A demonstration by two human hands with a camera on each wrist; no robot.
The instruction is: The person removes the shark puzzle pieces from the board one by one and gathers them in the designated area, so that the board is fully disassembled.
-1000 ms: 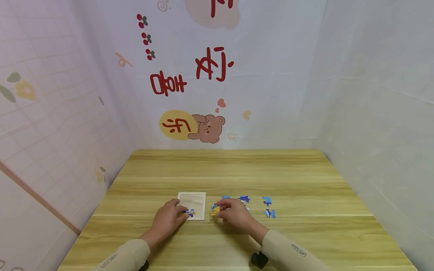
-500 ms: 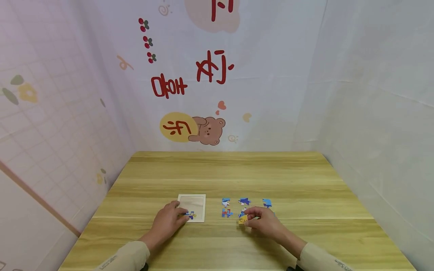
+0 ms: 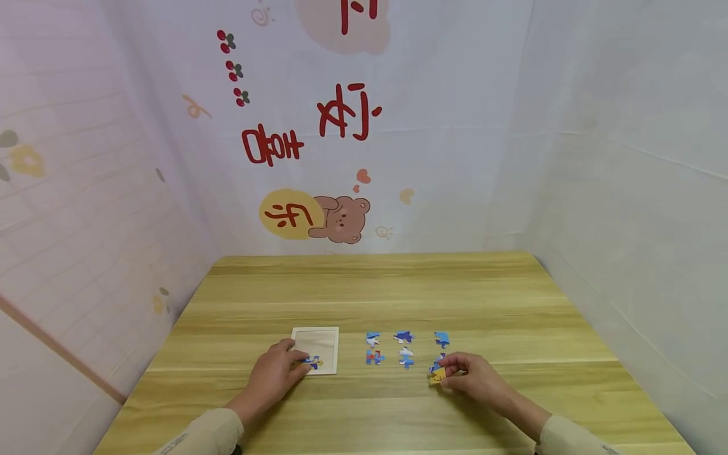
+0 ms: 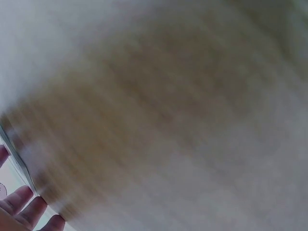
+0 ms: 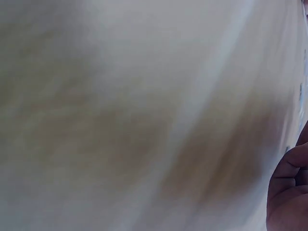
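Between the thumb and fingers of my right hand (image 3: 471, 377), in the head view, I pinch a yellow and blue jigsaw piece (image 3: 437, 377). It is just in front of a blue jigsaw piece (image 3: 440, 361), which is partly hidden. My left hand (image 3: 274, 374) rests on the lower left corner of a square, pale puzzle frame (image 3: 335, 351). By its fingertips, a blue and yellow piece (image 3: 316, 362) lies inside the frame. The left wrist view shows fingertips (image 4: 34, 209) along the frame's edge. In the right wrist view, curled fingers (image 5: 288, 178) show at the right edge; the piece is hidden.
Several loose jigsaw pieces lie in two rows right of the frame, among them a red and blue piece (image 3: 374, 357), a dark blue piece (image 3: 404, 337) and a light blue piece (image 3: 442, 339). The wooden table (image 3: 364, 284) meets fabric walls behind and at both sides.
My right hand has carried the yellow and blue piece from beside the frame rightward, past the loose pieces, to the right end of the near row. The left hand has stayed on the frame.
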